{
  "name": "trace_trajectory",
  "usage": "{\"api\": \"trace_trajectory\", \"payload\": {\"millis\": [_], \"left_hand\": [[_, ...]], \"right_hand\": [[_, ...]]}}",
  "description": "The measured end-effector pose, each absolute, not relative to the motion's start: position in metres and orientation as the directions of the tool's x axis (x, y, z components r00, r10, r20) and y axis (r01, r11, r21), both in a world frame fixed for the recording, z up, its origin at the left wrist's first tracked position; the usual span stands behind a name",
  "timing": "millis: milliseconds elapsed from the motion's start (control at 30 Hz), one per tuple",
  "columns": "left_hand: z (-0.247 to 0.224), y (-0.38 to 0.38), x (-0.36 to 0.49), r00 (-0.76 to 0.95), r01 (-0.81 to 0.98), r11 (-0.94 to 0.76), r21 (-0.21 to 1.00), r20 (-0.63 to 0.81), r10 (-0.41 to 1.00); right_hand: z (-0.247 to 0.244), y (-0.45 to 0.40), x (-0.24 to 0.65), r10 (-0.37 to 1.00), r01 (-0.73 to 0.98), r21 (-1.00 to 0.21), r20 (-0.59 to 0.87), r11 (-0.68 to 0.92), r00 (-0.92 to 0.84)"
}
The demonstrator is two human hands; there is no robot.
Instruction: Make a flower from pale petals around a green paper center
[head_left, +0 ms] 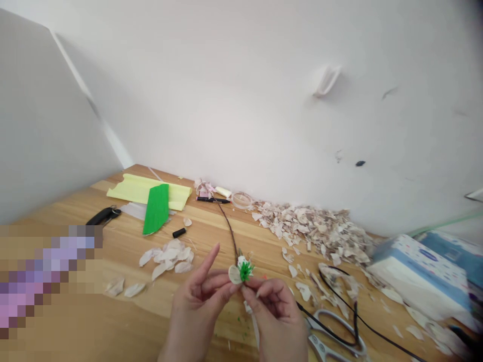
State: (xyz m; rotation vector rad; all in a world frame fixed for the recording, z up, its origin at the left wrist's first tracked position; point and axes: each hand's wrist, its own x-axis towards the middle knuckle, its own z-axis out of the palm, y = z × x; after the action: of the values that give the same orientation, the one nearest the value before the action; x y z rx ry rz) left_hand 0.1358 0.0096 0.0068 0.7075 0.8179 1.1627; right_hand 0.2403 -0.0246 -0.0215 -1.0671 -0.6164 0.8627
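My left hand (206, 304) pinches a pale, rounded dried petal (234, 274) between thumb and finger, its index finger stretched upward. My right hand (277, 311) is closed at the base of a handmade flower, whose green fringed centre (246, 272) shows between the hands. The petal lies against the left side of this fringe. A thin brown stem (229, 226) runs from behind the flower away toward the back of the table. White bits show just behind the fringe; the fingertips hide the flower's base.
Loose petals (171, 259) lie left of my hands; a large heap of dried pieces (313, 226) lines the wall. Green crepe paper (157, 208) overlaps yellow paper (128, 190). Scissors (320, 347), a black cable (381, 332) and a tissue pack (426, 271) stand right.
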Motion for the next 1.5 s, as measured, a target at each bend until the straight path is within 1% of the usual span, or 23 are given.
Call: {"api": "trace_trajectory", "payload": {"millis": [100,167,300,400,567,700,767,833,900,933,967,1000,1033,1067,1133,1167,1300,1400,1500], "left_hand": [[0.004,0.009,0.136,0.21,-0.486,0.268,0.832,-0.187,0.96],[0.0,0.008,0.136,0.207,-0.446,0.261,0.856,-0.185,0.961],[-0.011,0.01,0.135,0.132,-0.248,0.17,0.954,-0.141,0.981],[-0.015,0.014,0.133,0.129,-0.16,0.124,0.979,-0.104,0.986],[-0.016,0.023,0.122,0.159,-0.134,0.115,0.984,-0.093,0.983],[-0.021,0.025,0.112,0.177,-0.197,0.161,0.967,-0.126,0.976],[-0.025,0.026,0.107,0.197,-0.207,0.185,0.961,-0.144,0.97],[-0.029,0.028,0.102,0.204,-0.194,0.191,0.962,-0.151,0.967],[-0.032,0.03,0.095,0.196,-0.163,0.173,0.971,-0.14,0.971],[-0.034,0.031,0.092,0.184,-0.142,0.155,0.978,-0.128,0.974],[-0.037,0.032,0.089,0.173,-0.12,0.137,0.983,-0.115,0.978],[-0.039,0.033,0.087,0.162,-0.098,0.12,0.988,-0.103,0.981],[-0.041,0.033,0.085,0.158,-0.079,0.108,0.991,-0.094,0.983],[-0.043,0.033,0.084,0.159,-0.064,0.096,0.993,-0.085,0.984],[-0.047,0.033,0.083,0.178,-0.038,0.073,0.997,-0.065,0.982],[-0.049,0.032,0.082,0.185,-0.027,0.057,0.998,-0.051,0.981],[-0.052,0.031,0.082,0.176,0.021,-0.014,1.0,0.01,0.984],[-0.05,0.032,0.083,0.152,0.025,-0.03,0.999,0.026,0.988],[-0.044,0.032,0.085,0.105,-0.025,-0.004,1.0,0.007,0.994]], "right_hand": [[-0.02,-0.022,0.242,0.845,-0.325,-0.927,-0.017,0.187,0.534],[-0.02,-0.019,0.243,0.843,-0.322,-0.93,-0.028,0.175,0.537],[-0.022,-0.015,0.241,0.853,-0.323,-0.936,-0.051,0.141,0.519],[-0.023,-0.013,0.238,0.881,-0.335,-0.937,-0.073,0.1,0.467],[-0.026,-0.017,0.235,0.931,-0.335,-0.941,-0.08,0.047,0.355],[-0.031,-0.021,0.234,0.978,-0.283,-0.959,-0.073,-0.015,0.194],[-0.03,-0.021,0.234,0.987,-0.249,-0.968,-0.08,-0.043,0.141],[-0.026,-0.019,0.238,0.986,-0.175,-0.983,-0.086,-0.061,0.142],[-0.019,-0.017,0.25,0.983,0.005,-0.997,-0.078,-0.08,0.169],[-0.016,-0.016,0.259,0.986,0.16,-0.982,-0.074,-0.097,0.146],[-0.014,-0.016,0.271,0.99,0.326,-0.939,-0.071,-0.109,0.126],[-0.012,-0.016,0.283,0.99,0.505,-0.855,-0.063,-0.117,0.124],[-0.011,-0.016,0.296,0.991,0.701,-0.701,-0.073,-0.132,0.113],[-0.01,-0.017,0.307,0.989,0.852,-0.502,-0.087,-0.147,0.12],[-0.01,-0.021,0.324,0.989,0.908,-0.393,-0.099,-0.142,0.112],[-0.01,-0.023,0.329,0.989,0.92,-0.369,-0.103,-0.133,0.102],[-0.015,-0.027,0.33,0.991,0.945,-0.316,-0.13,-0.082,0.043],[-0.02,-0.027,0.327,0.988,0.955,-0.271,-0.13,-0.116,0.083],[-0.024,-0.025,0.331,0.987,0.95,-0.277,-0.115,-0.142,0.114]]}}
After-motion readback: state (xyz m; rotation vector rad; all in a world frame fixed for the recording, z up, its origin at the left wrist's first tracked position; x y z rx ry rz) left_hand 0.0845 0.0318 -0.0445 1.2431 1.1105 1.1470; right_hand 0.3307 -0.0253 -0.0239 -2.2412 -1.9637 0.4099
